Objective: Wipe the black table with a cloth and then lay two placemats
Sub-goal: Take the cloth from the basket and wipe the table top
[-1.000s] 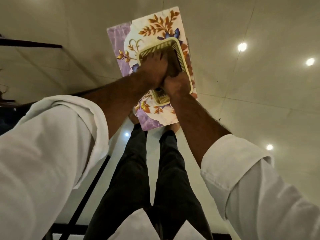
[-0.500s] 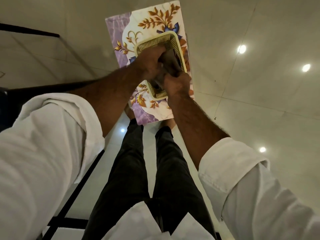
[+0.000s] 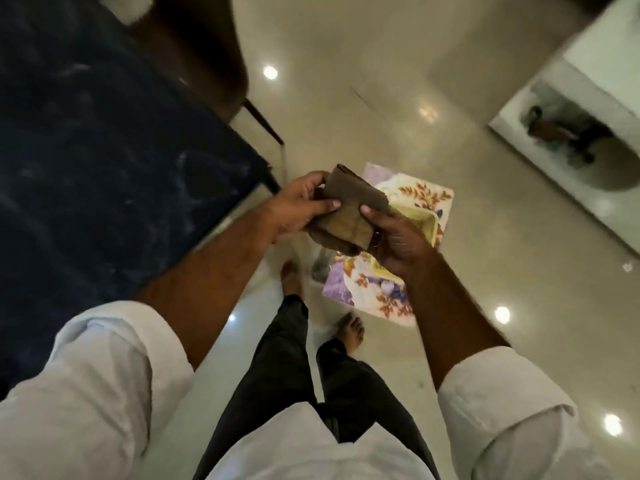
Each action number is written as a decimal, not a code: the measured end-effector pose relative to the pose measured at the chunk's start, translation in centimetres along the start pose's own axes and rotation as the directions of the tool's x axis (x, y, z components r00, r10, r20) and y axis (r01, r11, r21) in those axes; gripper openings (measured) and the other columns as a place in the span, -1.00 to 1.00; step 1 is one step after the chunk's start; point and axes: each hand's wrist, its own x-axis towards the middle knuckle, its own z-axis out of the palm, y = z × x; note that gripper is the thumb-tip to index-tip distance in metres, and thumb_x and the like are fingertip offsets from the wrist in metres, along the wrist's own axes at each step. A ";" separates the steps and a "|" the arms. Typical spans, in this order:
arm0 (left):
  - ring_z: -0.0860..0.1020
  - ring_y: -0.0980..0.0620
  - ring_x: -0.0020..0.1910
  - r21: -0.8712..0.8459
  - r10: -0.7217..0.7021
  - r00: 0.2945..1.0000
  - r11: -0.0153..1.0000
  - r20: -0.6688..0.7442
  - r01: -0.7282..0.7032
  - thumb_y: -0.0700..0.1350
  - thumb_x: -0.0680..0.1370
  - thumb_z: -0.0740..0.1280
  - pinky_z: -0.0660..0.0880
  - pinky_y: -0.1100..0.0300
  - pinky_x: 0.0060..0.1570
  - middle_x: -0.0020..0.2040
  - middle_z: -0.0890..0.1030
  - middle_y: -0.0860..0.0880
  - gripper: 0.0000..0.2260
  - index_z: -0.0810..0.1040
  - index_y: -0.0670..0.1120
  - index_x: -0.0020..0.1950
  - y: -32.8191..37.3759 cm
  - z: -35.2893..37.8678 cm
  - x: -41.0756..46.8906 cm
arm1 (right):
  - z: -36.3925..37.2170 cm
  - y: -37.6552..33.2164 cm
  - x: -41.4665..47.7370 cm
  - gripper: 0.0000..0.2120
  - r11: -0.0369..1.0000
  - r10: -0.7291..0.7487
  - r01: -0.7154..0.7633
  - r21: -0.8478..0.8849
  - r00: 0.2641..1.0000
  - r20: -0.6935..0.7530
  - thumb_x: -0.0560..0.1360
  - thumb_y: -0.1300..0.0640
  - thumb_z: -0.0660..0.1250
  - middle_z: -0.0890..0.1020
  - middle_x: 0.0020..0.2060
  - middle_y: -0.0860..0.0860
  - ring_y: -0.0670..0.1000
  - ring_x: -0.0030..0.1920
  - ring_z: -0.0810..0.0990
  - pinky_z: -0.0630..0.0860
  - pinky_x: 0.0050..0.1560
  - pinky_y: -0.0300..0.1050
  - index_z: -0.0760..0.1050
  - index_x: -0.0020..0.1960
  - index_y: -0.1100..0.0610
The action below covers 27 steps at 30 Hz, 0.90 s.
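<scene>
A folded brown cloth [image 3: 349, 216] is held at waist height between both hands. My left hand [image 3: 298, 207] grips its left side with the thumb on top. My right hand [image 3: 398, 237] grips its right side. Below the hands a floral placemat [image 3: 388, 299], white and purple with orange leaves, lies flat on the floor, partly hidden by the cloth and my right hand. The black table [image 3: 104, 161], dark with pale streaks, fills the left of the view, its corner just left of my left hand.
A dark brown chair [image 3: 207, 64] stands behind the table at the upper left. Glossy beige floor tiles [image 3: 381, 98] spread ahead. A white ledge or counter [image 3: 588, 109] crosses the upper right. My bare feet [image 3: 349, 330] stand beside the placemat.
Both hands have lifted off the placemat with the cloth and now hold it higher. The view has swung so the black table appears on the left.
</scene>
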 end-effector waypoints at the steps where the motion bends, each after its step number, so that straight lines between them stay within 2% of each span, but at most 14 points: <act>1: 0.73 -0.06 0.22 0.065 0.048 0.990 0.997 -0.130 -0.040 -0.28 0.67 0.48 0.71 -0.06 0.17 0.27 0.73 -0.24 -0.68 0.59 -0.12 0.42 0.4 -1.4 -2.0 | 2.6 -0.8 0.0 -0.53 0.994 -0.021 0.024 -0.103 0.999 0.031 0.61 0.22 0.50 0.74 0.27 0.19 0.20 0.18 0.76 0.77 0.04 0.13 0.56 0.50 0.20; 4: 0.76 0.03 0.13 0.227 0.180 0.891 0.970 -0.417 -0.090 -0.15 0.65 0.55 0.74 0.01 0.17 0.15 0.78 -0.03 -0.74 0.66 -0.03 0.32 0.9 -5.4 -7.8 | 10.2 -2.2 0.4 -0.59 0.869 -0.117 0.154 -0.471 0.987 0.107 0.64 0.27 0.49 0.76 0.10 0.08 0.08 0.02 0.76 0.71 -0.25 -0.09 0.57 0.46 0.13; 5: 0.76 0.03 0.13 0.231 0.190 0.860 0.969 -0.473 -0.087 -0.11 0.64 0.56 0.75 0.02 0.12 0.14 0.78 -0.01 -0.75 0.67 -0.02 0.31 1.1 -6.6 -9.5 | 12.5 -2.5 0.5 -0.60 0.805 -0.155 0.207 -0.557 0.978 0.140 0.63 0.26 0.52 0.76 0.09 0.07 0.06 0.01 0.76 0.71 -0.25 -0.11 0.59 0.44 0.11; 8: 0.75 0.03 0.06 0.141 0.163 0.776 0.985 -0.609 -0.095 -0.05 0.66 0.54 0.74 0.14 -0.18 0.11 0.74 -0.02 -0.78 0.65 -0.02 0.28 1.9 -10.0 -14.2 | 19.3 -3.0 0.8 -0.63 0.664 -0.181 0.288 -0.690 0.957 0.226 0.56 0.17 0.62 0.79 0.12 0.05 0.10 0.09 0.79 0.77 -0.11 0.04 0.67 0.32 -0.04; 10: 0.76 0.00 0.06 0.077 0.144 0.734 0.989 -0.663 -0.124 -0.03 0.66 0.54 0.75 0.08 -0.20 0.10 0.74 -0.04 -0.77 0.66 -0.05 0.27 2.2 -12.2 -16.3 | 23.1 -3.2 0.8 -0.65 0.618 -0.181 0.326 -0.716 0.945 0.274 0.54 0.17 0.63 0.80 0.08 0.01 0.08 0.10 0.80 0.76 -0.09 0.03 0.70 0.27 -0.07; 13: 0.76 -0.07 0.10 0.036 0.124 0.702 0.990 -0.701 -0.139 -0.05 0.66 0.54 0.78 -0.07 -0.13 0.09 0.75 -0.08 -0.80 0.68 -0.07 0.23 2.7 -15.7 -18.5 | 27.8 -3.4 0.9 -0.60 0.521 -0.178 0.348 -0.779 0.937 0.299 0.54 0.14 0.64 0.78 0.11 0.00 0.08 0.14 0.78 0.79 0.01 0.11 0.67 0.34 -0.01; 16: 0.76 -0.13 0.15 -0.027 0.091 0.723 0.988 -0.685 -0.150 -0.13 0.66 0.54 0.78 -0.19 -0.07 0.15 0.74 -0.14 -0.80 0.68 -0.12 0.26 3.1 -18.9 -19.7 | 31.3 -3.6 1.4 -0.46 0.419 -0.193 0.323 -0.849 0.945 0.264 0.52 0.06 0.66 0.73 0.21 0.03 0.08 0.18 0.74 0.78 0.09 0.10 0.60 0.45 0.06; 18: 0.76 -0.13 0.15 -0.041 0.090 0.725 0.986 -0.683 -0.161 -0.15 0.63 0.57 0.78 -0.16 -0.10 0.18 0.72 -0.14 -0.74 0.65 -0.10 0.29 3.1 -20.8 -20.1 | 33.1 -3.3 2.1 -0.39 0.390 -0.198 0.303 -0.870 0.950 0.242 0.52 0.04 0.67 0.71 0.26 0.04 0.09 0.21 0.72 0.78 0.04 0.01 0.56 0.50 0.07; 20: 0.79 -0.07 0.04 -0.005 0.081 0.710 0.993 -0.700 -0.118 -0.11 0.59 0.61 0.78 -0.06 -0.17 0.13 0.73 -0.10 -0.70 0.62 -0.05 0.26 2.5 -22.1 -19.9 | 34.1 -2.6 3.0 -0.38 0.341 -0.209 0.297 -0.892 0.949 0.236 0.54 0.04 0.65 0.69 0.30 0.04 0.09 0.24 0.69 0.75 0.03 -0.05 0.54 0.54 0.08; 23: 0.80 0.00 -0.15 0.065 0.065 0.714 0.997 -0.697 -0.027 -0.06 0.61 0.60 0.75 0.07 -0.22 0.01 0.75 -0.08 -0.74 0.61 -0.03 0.22 0.7 -23.4 -18.9 | 34.3 -0.8 5.3 -0.42 0.284 -0.204 0.240 -0.928 0.961 0.186 0.57 0.08 0.61 0.68 0.34 0.06 0.12 0.31 0.67 0.73 0.25 0.11 0.54 0.54 0.10; 27: 0.80 0.03 -0.16 0.049 -0.001 0.710 0.998 -0.704 0.049 -0.09 0.66 0.54 0.76 0.09 -0.20 0.00 0.76 -0.07 -0.72 0.62 -0.09 0.34 -2.2 -24.0 -17.0 | 33.4 1.7 8.3 -0.49 0.244 -0.200 0.169 -0.955 0.972 0.121 0.58 0.10 0.60 0.70 0.30 0.04 0.14 0.31 0.67 0.73 0.27 0.21 0.58 0.49 0.07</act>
